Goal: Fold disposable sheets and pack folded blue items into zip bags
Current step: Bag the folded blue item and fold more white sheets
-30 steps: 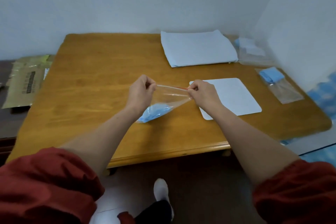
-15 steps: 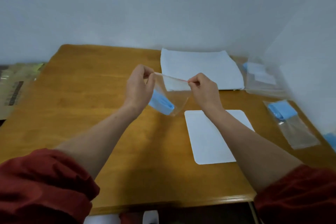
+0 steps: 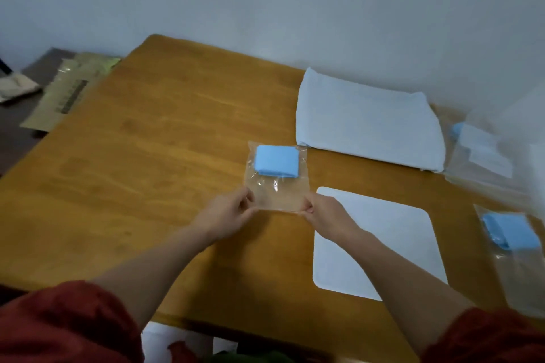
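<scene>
From the head camera, the left hand (image 3: 228, 215) and the right hand (image 3: 326, 215) each pinch a near corner of the clear zip bag (image 3: 275, 191), which lies flat on the wooden table (image 3: 147, 156). The folded blue item (image 3: 277, 160) sits inside at the bag's far end. A white mat (image 3: 374, 242) lies just right of the bag, and a stack of pale sheets (image 3: 368, 124) lies farther back.

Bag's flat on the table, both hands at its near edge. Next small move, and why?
Probably slide the clear plastic zip bag right, beside the other packed clear bag: the folded blue item sits inside at its far end, the bag lies flat on the wooden table, left hand and right hand pinching its near corners.
</scene>
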